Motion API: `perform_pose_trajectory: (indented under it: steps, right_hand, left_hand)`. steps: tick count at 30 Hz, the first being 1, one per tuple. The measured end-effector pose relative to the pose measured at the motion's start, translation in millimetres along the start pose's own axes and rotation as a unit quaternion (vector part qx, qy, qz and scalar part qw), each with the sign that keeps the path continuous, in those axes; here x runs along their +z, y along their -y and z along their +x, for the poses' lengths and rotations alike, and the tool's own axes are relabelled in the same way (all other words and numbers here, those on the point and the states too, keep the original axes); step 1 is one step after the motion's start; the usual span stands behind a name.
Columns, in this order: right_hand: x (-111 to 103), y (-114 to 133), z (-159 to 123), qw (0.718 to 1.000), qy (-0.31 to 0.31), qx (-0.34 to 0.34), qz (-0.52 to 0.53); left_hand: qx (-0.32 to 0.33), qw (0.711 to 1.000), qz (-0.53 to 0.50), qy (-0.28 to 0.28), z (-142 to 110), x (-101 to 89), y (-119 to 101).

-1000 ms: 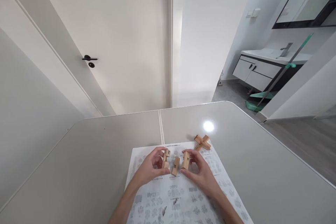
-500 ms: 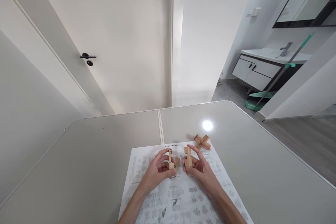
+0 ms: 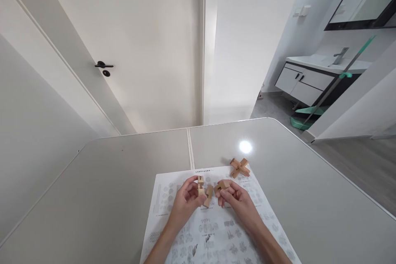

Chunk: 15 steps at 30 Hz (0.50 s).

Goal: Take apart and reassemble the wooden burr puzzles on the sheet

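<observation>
Pinching a notched wooden block marked 3 (image 3: 201, 192) between thumb and fingers of the left hand (image 3: 186, 201), roughly upright, with numbered end uppermost. Gripping a second notched block (image 3: 224, 185) in the right hand (image 3: 237, 199), tilted over, with thumb on the near side and fingers curled behind. Holding both pieces apart, facing each other across a narrow gap, with a loose third block (image 3: 209, 196) in between, slanted, just beside the left thumb and nearer to that side; cannot tell whether touching. Working above a printed sheet (image 3: 210, 231) on a grey bench (image 3: 77, 198), with crossed wooden pieces (image 3: 239, 168) beyond the right hand, near but clear of the fingers, at the sheet's far right corner. Cannot make out the fine print.
</observation>
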State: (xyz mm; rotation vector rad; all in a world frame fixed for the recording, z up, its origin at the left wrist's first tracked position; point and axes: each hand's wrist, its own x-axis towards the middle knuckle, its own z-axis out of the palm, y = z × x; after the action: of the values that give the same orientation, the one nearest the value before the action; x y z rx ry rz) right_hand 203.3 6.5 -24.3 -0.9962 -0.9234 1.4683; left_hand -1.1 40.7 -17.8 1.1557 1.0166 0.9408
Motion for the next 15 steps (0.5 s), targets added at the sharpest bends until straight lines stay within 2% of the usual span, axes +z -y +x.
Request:
perform_pose_trajectory:
  steps: [4,6,11,13,15]
  right_hand:
    - [-6,-6,-2,0.998,-0.036,0.044,-0.021]
    - [-6,-6,-3,0.998,-0.031,0.055,-0.024]
    - [3,11,-8,0.994,0.100,-0.008,-0.045]
    - [7,17,-10,0.988,0.145,-0.003,-0.051]
    - [10,19,-11,0.985,0.163,0.008,-0.056]
  left_hand:
    - [0.013,1.000,0.018,-0.006,-1,-0.1,-1]
    - [0.021,0.999,0.039,-0.006,-3,1.3,-2]
    - [0.083,0.983,0.162,-0.005,-11,8.8,-6]
    - [0.120,0.968,0.218,0.009,-13,12.5,-9]
    - [0.137,0.957,0.252,0.039,-16,15.6,-11]
